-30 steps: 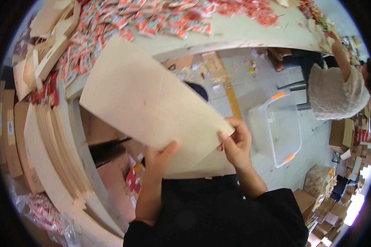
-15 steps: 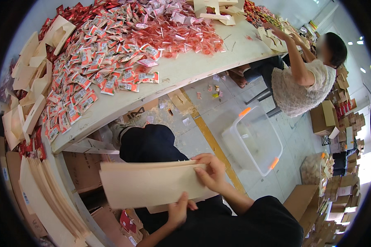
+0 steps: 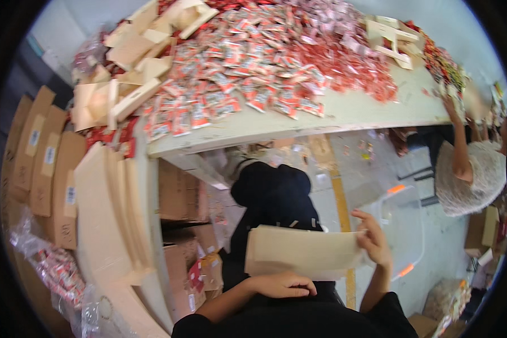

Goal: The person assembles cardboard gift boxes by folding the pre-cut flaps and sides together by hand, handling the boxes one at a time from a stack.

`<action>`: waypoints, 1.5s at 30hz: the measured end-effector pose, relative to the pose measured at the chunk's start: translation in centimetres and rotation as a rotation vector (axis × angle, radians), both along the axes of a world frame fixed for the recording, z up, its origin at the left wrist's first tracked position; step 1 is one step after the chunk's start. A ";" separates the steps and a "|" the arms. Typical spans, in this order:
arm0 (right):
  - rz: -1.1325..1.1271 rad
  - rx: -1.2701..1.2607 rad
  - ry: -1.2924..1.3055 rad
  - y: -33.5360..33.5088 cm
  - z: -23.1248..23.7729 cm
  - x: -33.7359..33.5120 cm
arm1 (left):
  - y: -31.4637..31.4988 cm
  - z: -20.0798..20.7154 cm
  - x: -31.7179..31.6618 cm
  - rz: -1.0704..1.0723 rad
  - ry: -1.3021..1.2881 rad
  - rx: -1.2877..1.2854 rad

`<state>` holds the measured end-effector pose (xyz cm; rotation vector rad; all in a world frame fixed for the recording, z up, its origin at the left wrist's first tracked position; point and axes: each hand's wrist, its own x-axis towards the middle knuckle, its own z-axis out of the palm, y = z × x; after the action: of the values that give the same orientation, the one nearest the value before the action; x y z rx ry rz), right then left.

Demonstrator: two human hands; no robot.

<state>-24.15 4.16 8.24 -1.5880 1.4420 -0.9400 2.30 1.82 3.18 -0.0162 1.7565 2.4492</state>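
A thin stack of cream card sheets (image 3: 298, 248) is level over my lap, its long side running left to right. My right hand (image 3: 376, 242) grips the stack's right end, thumb against the near face and the index finger lifted apart. My left hand (image 3: 284, 284) lies along the lower edge, fingers stretched out together and touching the card; its thumb is hidden. The picture is slightly blurred around the sheets. Under them are my dark trouser legs (image 3: 270, 191).
A white table (image 3: 343, 112) ahead bears heaped small red-and-white packets (image 3: 231, 73), pink packets (image 3: 349, 67) and folded card trays (image 3: 135, 50). Card sheets (image 3: 104, 197) and brown cartons (image 3: 45, 163) stand left. A clear bin (image 3: 403, 225) lies right, near a seated co-worker (image 3: 470, 174).
My view has swung left, so the table and packets appear farther right. My left hand has gone from pinching the stack's lower edge to lying flat along it. The right hand stays at the right end.
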 end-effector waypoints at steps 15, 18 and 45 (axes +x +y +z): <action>0.180 0.131 -0.891 -4.4 1.9 9.9 | -2.9 2.6 3.8 1.237 0.109 0.234; 0.357 0.178 -1.061 -4.0 0.2 9.3 | -3.2 3.3 3.9 1.325 -0.096 0.208; -0.211 0.224 -0.851 -4.1 -2.4 13.5 | -3.5 2.3 1.8 1.250 -0.028 0.080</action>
<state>-10.64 0.05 5.86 -0.7147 1.0458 -1.3089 4.05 -1.73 5.44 -1.5498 1.9200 3.1455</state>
